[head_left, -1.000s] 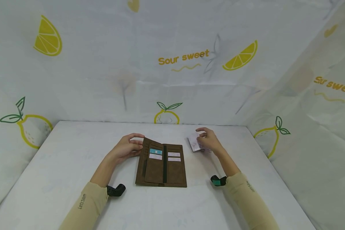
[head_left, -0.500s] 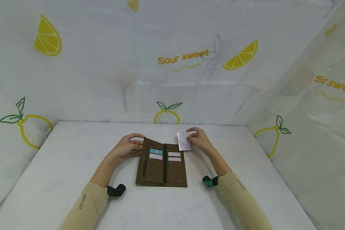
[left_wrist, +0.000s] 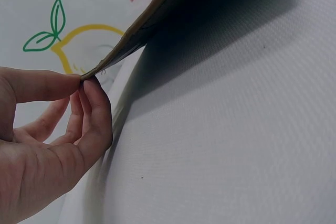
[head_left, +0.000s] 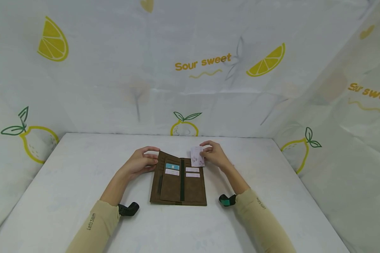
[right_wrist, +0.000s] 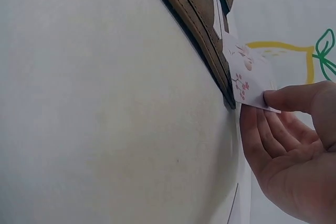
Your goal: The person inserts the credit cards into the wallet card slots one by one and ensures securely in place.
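A long brown wallet [head_left: 178, 182] lies open on the white table, with a teal card [head_left: 172, 166] and white cards in its slots. My left hand [head_left: 143, 160] pinches the far left corner of the wallet [left_wrist: 131, 35] between thumb and fingers, lifting that flap slightly. My right hand [head_left: 213, 154] pinches a white card with a pink flower print [head_left: 197, 156] and holds it over the wallet's far right corner. In the right wrist view the card [right_wrist: 247, 77] is next to the wallet's edge [right_wrist: 194, 19]; contact between them is unclear.
The white table [head_left: 66, 182] is enclosed at the back and sides by a lemon-print cloth [head_left: 190, 70]. Black wrist camera mounts sit near my left forearm [head_left: 128, 209] and right forearm [head_left: 227, 200].
My right hand has carried the flowered card leftward from the table's right side to the wallet's far right corner. My left hand has stayed on the wallet's corner.
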{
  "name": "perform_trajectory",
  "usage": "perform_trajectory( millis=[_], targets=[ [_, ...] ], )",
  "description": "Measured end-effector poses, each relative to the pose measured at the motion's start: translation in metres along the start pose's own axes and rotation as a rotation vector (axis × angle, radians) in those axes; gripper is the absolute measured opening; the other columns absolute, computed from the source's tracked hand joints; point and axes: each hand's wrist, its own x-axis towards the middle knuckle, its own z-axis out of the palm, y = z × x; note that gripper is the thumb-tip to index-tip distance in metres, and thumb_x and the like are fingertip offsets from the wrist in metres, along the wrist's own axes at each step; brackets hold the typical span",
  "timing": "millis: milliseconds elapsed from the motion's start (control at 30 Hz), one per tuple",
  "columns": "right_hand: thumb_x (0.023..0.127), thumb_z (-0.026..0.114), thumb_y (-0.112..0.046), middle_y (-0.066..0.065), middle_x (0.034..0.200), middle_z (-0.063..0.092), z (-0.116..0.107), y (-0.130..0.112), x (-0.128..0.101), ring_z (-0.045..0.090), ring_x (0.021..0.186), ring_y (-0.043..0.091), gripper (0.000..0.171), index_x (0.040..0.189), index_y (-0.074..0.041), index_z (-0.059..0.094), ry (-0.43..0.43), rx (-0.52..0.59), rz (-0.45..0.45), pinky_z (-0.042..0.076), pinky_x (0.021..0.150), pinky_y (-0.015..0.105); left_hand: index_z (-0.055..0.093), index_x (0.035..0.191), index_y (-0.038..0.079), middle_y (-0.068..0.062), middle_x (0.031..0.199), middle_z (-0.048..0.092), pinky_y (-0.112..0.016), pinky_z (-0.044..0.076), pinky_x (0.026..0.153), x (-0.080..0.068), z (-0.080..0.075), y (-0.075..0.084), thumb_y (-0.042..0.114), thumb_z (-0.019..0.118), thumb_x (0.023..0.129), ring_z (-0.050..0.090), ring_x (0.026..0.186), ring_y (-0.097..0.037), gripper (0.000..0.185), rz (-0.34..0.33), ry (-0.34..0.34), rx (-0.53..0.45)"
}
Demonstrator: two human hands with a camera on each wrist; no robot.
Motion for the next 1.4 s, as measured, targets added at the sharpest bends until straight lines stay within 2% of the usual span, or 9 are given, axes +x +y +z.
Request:
perform_trajectory(
  millis=[200,533,800,1167,1400],
  targets=[
    [0.099,0.071,0.002,0.021,0.099,0.078,0.006,0.001,0.001,0.069,0.075,0.011,0.039,0.137,0.006,0.062,-0.010,0.043,0.015,0.062,0.072,0.023,0.053,0.153,0.005,-0.004,0.112,0.063,-0.028,0.060,0.084,0.000,0.000,0.000,-0.004,0.063,0.102,0.064,0.096,-0.013,0.053,0.001,0.002,-0.001],
    [0.098,0.072,0.003,0.009,0.089,0.075,0.015,-0.002,0.003,0.071,0.075,0.012,0.039,0.136,0.006,0.062,-0.014,0.079,0.019,0.065,0.072,0.026,0.052,0.154,0.006,-0.005,0.117,0.062,-0.028,0.060,0.085,-0.001,0.001,0.001,-0.002,0.062,0.103,0.064,0.098,-0.013,0.052,0.005,0.005,0.011],
    [0.099,0.071,0.002,0.018,0.096,0.077,0.014,-0.002,0.000,0.071,0.076,0.011,0.038,0.136,0.007,0.061,-0.030,0.042,0.004,0.064,0.073,0.024,0.053,0.153,0.005,-0.005,0.117,0.061,-0.028,0.059,0.085,0.000,0.001,0.000,-0.003,0.061,0.102,0.063,0.096,-0.013,0.052,0.000,0.008,0.007],
    [0.100,0.069,0.003,0.010,0.086,0.075,0.010,0.003,-0.001,0.069,0.076,0.010,0.036,0.134,0.008,0.061,-0.089,0.043,-0.020,0.063,0.073,0.023,0.053,0.153,0.005,-0.006,0.118,0.060,-0.027,0.059,0.085,-0.002,0.001,0.001,-0.003,0.061,0.102,0.062,0.095,-0.012,0.052,-0.004,0.006,0.000],
    [0.100,0.071,0.001,0.008,0.086,0.074,0.009,0.007,0.001,0.068,0.075,0.008,0.036,0.134,0.008,0.061,-0.108,0.023,-0.019,0.061,0.074,0.022,0.052,0.154,0.005,-0.006,0.119,0.060,-0.027,0.060,0.086,-0.002,0.001,0.001,-0.003,0.061,0.102,0.063,0.094,-0.012,0.053,-0.005,-0.002,0.004]
  ],
)
